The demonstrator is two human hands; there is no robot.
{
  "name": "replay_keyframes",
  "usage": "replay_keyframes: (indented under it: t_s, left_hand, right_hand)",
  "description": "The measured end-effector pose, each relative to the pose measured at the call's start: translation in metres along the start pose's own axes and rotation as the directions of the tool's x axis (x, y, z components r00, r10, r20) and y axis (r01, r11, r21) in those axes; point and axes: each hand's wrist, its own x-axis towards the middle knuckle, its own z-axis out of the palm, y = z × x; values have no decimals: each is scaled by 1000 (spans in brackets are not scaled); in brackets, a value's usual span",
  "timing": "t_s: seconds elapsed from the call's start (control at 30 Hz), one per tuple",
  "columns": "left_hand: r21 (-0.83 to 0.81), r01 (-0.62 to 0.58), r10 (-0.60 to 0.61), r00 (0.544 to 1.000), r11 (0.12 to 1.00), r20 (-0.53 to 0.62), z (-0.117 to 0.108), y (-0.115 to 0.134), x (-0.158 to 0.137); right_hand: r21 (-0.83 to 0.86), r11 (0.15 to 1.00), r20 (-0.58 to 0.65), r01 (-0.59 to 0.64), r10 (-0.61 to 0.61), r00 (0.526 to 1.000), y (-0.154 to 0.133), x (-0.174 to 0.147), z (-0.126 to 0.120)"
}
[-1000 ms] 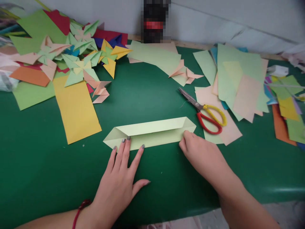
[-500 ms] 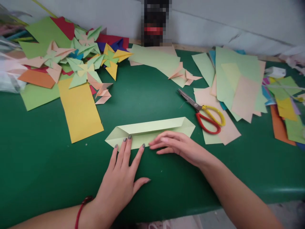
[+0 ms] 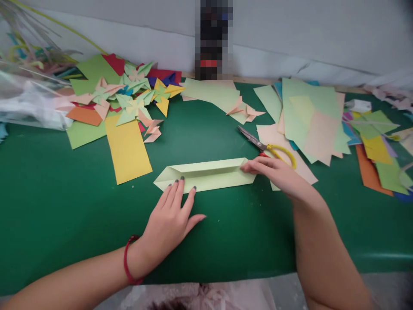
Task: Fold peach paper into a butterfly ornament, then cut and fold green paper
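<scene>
A long strip of folded light green paper [image 3: 213,178] lies on the green tabletop, its ends folded to points and its upper flap standing partly raised. My left hand [image 3: 169,215] rests flat with fingers spread, fingertips on the paper's lower left part. At the right end of the strip, my right hand [image 3: 267,170] has its fingers pressed together on the folded corner; the thumb is hidden from me. Scissors [image 3: 261,144] with a yellow and a red handle lie just behind my right hand, which covers most of the red loop.
A yellow sheet [image 3: 129,150] lies to the left, below a pile of folded paper stars [image 3: 135,103]. Stacked pale green and pink sheets [image 3: 312,116] sit at the back right. Coloured scraps [image 3: 376,146] lie farther right. A small pink folded piece [image 3: 247,111] is behind the scissors.
My right hand has moved right, from the paper's lower edge to its right end, and now grips there. My left hand stays on the paper. The view has shifted a little.
</scene>
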Motion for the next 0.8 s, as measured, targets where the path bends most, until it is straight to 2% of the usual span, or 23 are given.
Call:
replay_keyframes:
  t_s: [0.07, 0.13, 0.2, 0.23, 0.3, 0.37, 0.4, 0.47, 0.57, 0.67, 0.8]
  left_hand:
    - [-50, -9, 5, 996, 999, -84, -2, -7, 6]
    - [-141, 0, -17, 993, 990, -118, -2, -15, 14]
    - [-194, 29, -67, 979, 981, -192, 0, -21, 21]
    - [-214, 39, -90, 968, 976, -233, 1, -24, 25]
    - [-265, 84, -172, 928, 961, -330, 4, -29, 32]
    - [-296, 140, -257, 879, 945, -402, 6, -34, 38]
    - [-304, 170, -290, 864, 937, -411, 7, -35, 40]
    - [-289, 185, -294, 866, 939, -404, 7, -36, 44]
    - [-207, 146, -216, 901, 968, -376, 8, -32, 47]
    - [-126, 79, -115, 942, 989, -316, 12, -20, 52]
    - [-105, 43, -69, 965, 994, -254, 20, 1, 67]
  right_hand:
    - [-19, 1000, -69, -8, 7, 998, 3, 1, -3]
    - [-2, 1000, -48, -3, 3, 999, 6, 5, 0]
    - [-54, 998, -131, 35, -42, 991, 8, 10, 6]
    - [-131, 990, -232, 45, -75, 970, 8, 11, 10]
    - [-350, 936, -428, 31, -189, 884, 7, 12, 16]
    - [-499, 866, -516, -5, -293, 805, 3, 8, 20]
    - [-546, 838, -532, -18, -329, 780, 1, 6, 23]
    - [-610, 791, -553, -44, -386, 738, -5, 1, 28]
    - [-687, 721, -575, -86, -468, 671, -10, -4, 41]
    - [-730, 682, -522, -46, -512, 682, -13, -4, 58]
    - [-757, 652, -419, 41, -532, 736, -15, -1, 78]
